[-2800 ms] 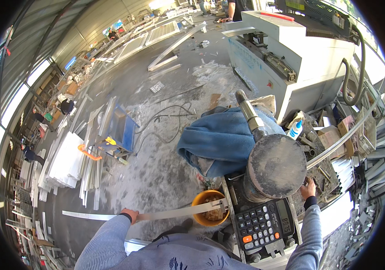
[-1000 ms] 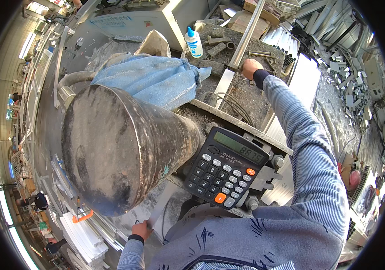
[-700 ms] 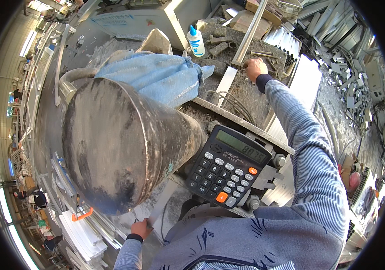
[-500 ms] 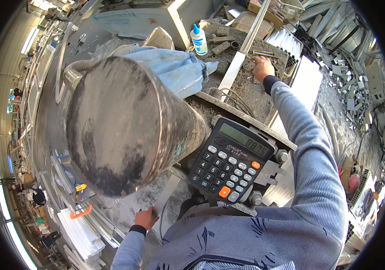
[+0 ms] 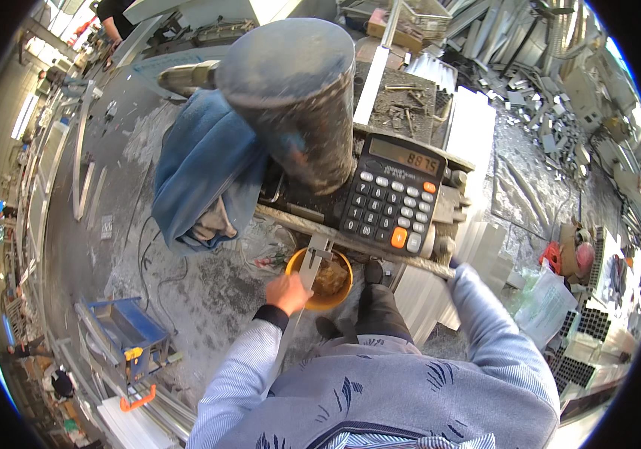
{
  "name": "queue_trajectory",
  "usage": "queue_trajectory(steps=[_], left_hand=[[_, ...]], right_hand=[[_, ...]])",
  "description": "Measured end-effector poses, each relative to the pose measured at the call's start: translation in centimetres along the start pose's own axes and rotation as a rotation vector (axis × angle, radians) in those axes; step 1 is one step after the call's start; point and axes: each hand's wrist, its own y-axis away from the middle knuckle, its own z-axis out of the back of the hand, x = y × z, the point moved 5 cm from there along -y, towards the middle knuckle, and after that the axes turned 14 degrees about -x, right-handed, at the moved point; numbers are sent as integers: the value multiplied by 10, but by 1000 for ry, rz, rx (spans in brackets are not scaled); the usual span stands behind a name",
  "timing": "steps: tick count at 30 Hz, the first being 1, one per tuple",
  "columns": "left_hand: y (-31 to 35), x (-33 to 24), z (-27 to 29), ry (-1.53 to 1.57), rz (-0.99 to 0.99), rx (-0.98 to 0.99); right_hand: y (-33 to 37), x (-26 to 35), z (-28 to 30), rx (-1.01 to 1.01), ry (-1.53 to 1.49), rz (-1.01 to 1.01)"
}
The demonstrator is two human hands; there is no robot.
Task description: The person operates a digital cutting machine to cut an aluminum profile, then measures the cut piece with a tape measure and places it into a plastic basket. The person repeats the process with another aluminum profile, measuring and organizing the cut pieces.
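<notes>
Silvery strip (image 5: 310, 268) runs through the left fingers (image 5: 291, 286).

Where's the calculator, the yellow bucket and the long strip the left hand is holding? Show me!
Calculator (image 5: 391, 196): head view, on its keys, near the middle.
Bucket (image 5: 331, 302): head view, on its yellow wall, at the near side.
Strip (image 5: 310, 269): head view, on its flat face, just beyond the left hand (image 5: 287, 292).

Right hand hidden, co-worker (image 5: 115, 18) cut off by upper edge
</notes>
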Motion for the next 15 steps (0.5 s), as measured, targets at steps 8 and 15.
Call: queue_trajectory(steps=[8, 15], left_hand=[[63, 67, -31, 183, -5, 73], [299, 225, -146, 373, 158, 333]], right_hand=[[235, 5, -137, 33, -376, -641], [300, 55, -194, 472, -191, -219]])
